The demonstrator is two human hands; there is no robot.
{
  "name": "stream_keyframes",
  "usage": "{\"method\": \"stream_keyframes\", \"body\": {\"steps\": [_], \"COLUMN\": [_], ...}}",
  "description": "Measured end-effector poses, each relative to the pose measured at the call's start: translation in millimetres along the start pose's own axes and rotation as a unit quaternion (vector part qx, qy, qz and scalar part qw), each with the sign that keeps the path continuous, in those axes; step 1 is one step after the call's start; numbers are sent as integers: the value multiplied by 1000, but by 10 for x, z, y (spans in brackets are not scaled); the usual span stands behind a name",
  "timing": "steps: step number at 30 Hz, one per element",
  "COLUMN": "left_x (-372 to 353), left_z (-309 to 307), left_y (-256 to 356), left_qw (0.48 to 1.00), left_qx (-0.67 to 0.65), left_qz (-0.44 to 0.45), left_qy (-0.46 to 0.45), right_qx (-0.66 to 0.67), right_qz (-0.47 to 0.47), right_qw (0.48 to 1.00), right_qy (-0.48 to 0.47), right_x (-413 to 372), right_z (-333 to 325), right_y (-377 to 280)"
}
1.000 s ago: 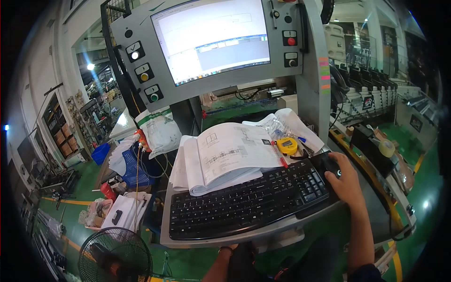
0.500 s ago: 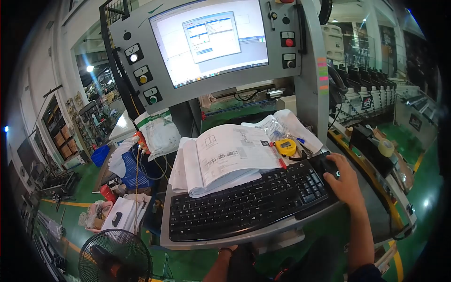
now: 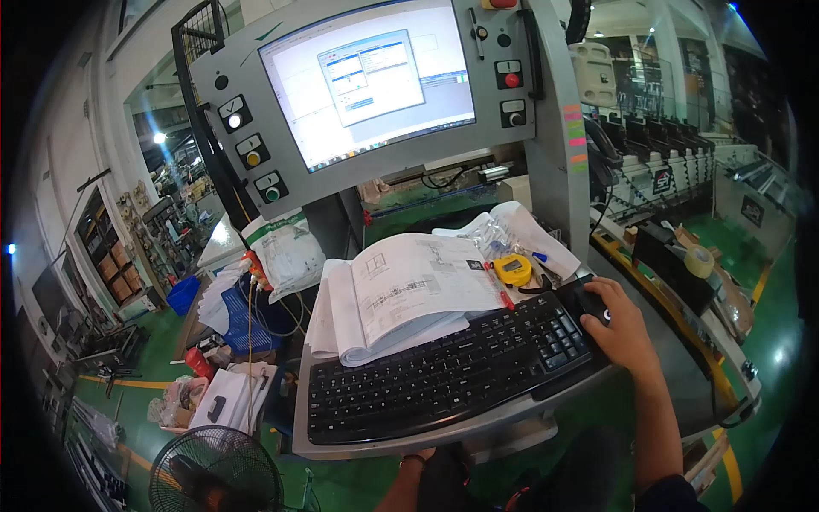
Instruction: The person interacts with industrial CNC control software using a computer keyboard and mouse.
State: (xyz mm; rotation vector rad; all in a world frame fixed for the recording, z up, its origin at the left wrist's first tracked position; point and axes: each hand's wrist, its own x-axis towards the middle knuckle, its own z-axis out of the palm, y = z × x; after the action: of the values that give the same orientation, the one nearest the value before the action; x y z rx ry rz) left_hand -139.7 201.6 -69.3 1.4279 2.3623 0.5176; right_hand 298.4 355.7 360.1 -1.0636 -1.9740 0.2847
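Note:
My right hand [image 3: 620, 326] rests over a black computer mouse [image 3: 590, 300] at the right end of the tray, its fingers curved round it. Left of it lies a black keyboard [image 3: 452, 369]. An open booklet of printed drawings [image 3: 426, 286] covers the keyboard's upper left part. Near the booklet's right edge are a yellow tape measure [image 3: 513, 270] and a red pen [image 3: 507, 297]. Below the tray's front edge, my left hand [image 3: 420, 454] shows only at the wrist, with a dark band; its fingers are hidden. Above, a lit monitor [image 3: 375, 85] displays a dialog window.
Buttons flank the monitor on a grey panel [image 3: 328, 179]. A white plastic bag [image 3: 287, 252] hangs at the tray's left. A black fan [image 3: 215, 478] stands low at the left, near papers and a blue basket [image 3: 246, 320]. Machinery [image 3: 657, 166] stands at right.
The view has shifted slightly, so the monitor sits a little further left and higher. My right hand stays on the mouse; the dialog window looks the same.

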Motion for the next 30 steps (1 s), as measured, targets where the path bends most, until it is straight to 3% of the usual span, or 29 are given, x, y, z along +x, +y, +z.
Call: {"method": "stream_keyframes", "body": {"steps": [11, 23, 30], "left_x": [-39, 15, -35], "left_z": [-157, -72, -126], "left_y": [128, 66, 114], "left_qw": [999, 1000, 1000], "left_qx": [-12, 5, 15], "left_qz": [-10, 22, 10], "left_qy": [-42, 11, -1], "right_qx": [18, 16, 3], "right_qz": [11, 4, -6], "right_qw": [1000, 999, 999], "right_qy": [-18, -28, -34], "right_x": [0, 14, 13], "right_z": [-24, -25, -34], "right_y": [-38, -37, -21]}}
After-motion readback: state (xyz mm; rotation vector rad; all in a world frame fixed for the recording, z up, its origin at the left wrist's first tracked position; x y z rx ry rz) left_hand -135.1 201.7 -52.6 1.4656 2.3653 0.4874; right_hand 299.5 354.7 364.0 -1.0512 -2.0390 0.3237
